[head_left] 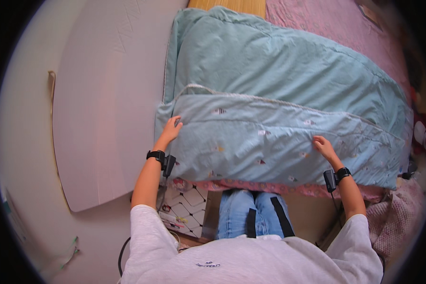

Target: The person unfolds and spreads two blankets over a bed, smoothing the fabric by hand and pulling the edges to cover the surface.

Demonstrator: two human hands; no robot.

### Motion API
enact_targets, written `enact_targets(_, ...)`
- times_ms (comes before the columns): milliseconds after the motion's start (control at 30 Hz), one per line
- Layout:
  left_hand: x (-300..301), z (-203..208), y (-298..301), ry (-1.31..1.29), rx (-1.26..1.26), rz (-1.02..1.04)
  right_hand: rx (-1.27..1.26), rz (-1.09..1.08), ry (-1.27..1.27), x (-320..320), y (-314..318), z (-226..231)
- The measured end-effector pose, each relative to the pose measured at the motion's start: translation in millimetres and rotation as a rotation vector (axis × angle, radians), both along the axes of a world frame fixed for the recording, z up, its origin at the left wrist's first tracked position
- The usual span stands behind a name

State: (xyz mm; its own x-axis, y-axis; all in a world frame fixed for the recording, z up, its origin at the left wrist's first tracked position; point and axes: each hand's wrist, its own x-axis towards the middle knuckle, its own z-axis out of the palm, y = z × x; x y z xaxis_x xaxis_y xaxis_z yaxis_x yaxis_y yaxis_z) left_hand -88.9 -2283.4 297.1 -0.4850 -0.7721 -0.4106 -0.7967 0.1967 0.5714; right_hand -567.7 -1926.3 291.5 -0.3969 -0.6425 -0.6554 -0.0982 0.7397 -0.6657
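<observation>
The pale-blue printed fabric quilt [244,146] seems soft, light, best gripped by edges; left hand [172,129], right hand [324,146] half-curled, grip unclear.

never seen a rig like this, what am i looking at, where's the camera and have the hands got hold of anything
There's no machine: these are a person's bare left hand and right hand, each with a black device strapped at the wrist. The one picture comes from a wide fisheye camera on the person's head, looking down, so straight edges bend. In front lies a quilt, its light blue printed part folded over the plain teal part, with pink patterned fabric beyond. Both hands are at the printed part, the left near its left edge; whether either actually grips it is hard to tell.
</observation>
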Motion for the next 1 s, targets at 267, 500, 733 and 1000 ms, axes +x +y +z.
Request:
enact_targets(267, -64, 6, -89, -0.457, -0.017, 0.305, -0.213, 0.168, 0.520, 19, -83, 0)
enact_targets(500, -187, 31, -205, -0.057, -0.565, -0.159, 0.222, 0.635, 0.036, 111, -165, -69)
enact_targets(733, -293, 15, -308, -0.097, -0.788, -0.428, 0.549, 0.544, 0.100, 115, -209, -93)
enact_targets(1000, -342, 15, -307, -0.656, -0.733, -0.483, 0.542, 0.532, 0.096, 111, -206, -93)
